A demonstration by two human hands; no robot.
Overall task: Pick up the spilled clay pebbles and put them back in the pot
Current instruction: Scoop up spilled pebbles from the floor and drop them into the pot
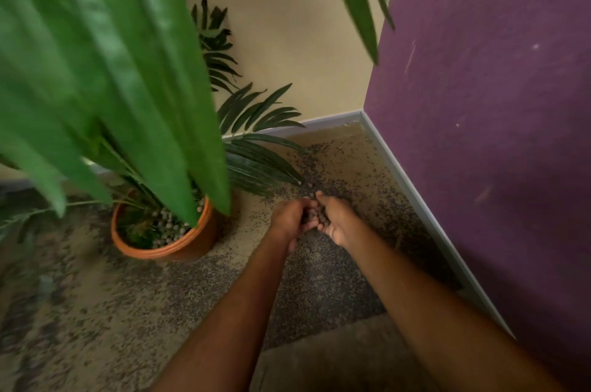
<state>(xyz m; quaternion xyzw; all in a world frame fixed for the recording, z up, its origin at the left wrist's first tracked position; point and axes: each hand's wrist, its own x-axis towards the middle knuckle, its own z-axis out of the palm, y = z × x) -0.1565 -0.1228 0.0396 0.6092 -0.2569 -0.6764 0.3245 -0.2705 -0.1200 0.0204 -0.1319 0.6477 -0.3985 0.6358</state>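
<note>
Site: room corner, purple wall at right, cream wall at back, grey skirting along both. Speckled floor fills the lower frame.

Palm fronds hang close to my camera, blurred, covering much of the left side.

Terracotta pot stands on the floor, left of the hands and apart from them. Pebbles in pot visible round the stems, pale, approx level w/ the rim on the near side.

Hands: left hand and right hand pressed together edge to edge, palms up, forming one cup above the floor. Clay pebbles sit in that cup, a small dark brown heap. Neither hand is closed; they cradle, not clamp.

Progress, my judgement: one load gathered, not yet delivered. It sits right of the pot, so a carry leftward and a tip-in under the fronds remain. Loose pebbles left on floor: I cannot tell. Floor speckle and blur mask them; one or two dark spots near frond tips may be strays. Fronds could snag the cupped load on approach.
</note>
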